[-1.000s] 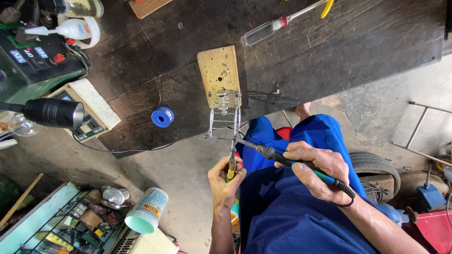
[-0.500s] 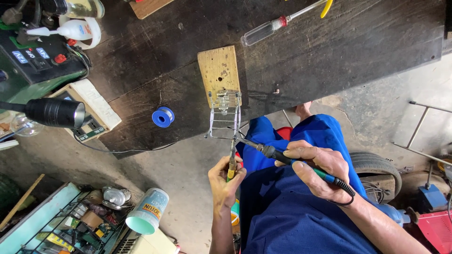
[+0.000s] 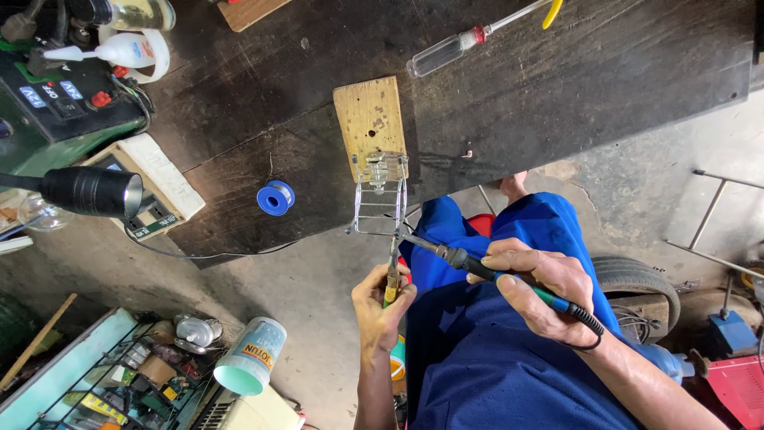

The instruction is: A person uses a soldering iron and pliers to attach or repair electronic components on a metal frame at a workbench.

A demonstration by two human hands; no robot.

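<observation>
My right hand (image 3: 535, 285) grips a soldering iron (image 3: 446, 254) with a dark handle and green cord, its tip pointing left toward a small wire frame (image 3: 377, 209). That frame hangs off the edge of a wooden block (image 3: 368, 118) on the dark workbench (image 3: 557, 87). My left hand (image 3: 382, 306) holds a slim yellow-handled tool (image 3: 392, 275) upright, its tip close under the wire frame and next to the iron's tip. A blue spool of solder (image 3: 275, 197) lies on the bench to the left of the block.
A screwdriver with a clear handle (image 3: 454, 48) lies at the back of the bench. A green power unit (image 3: 56, 103), a white squeeze bottle (image 3: 127, 49) and a black lamp head (image 3: 91, 191) stand at left. A crate of parts (image 3: 119, 374) and a can (image 3: 255, 356) sit on the floor.
</observation>
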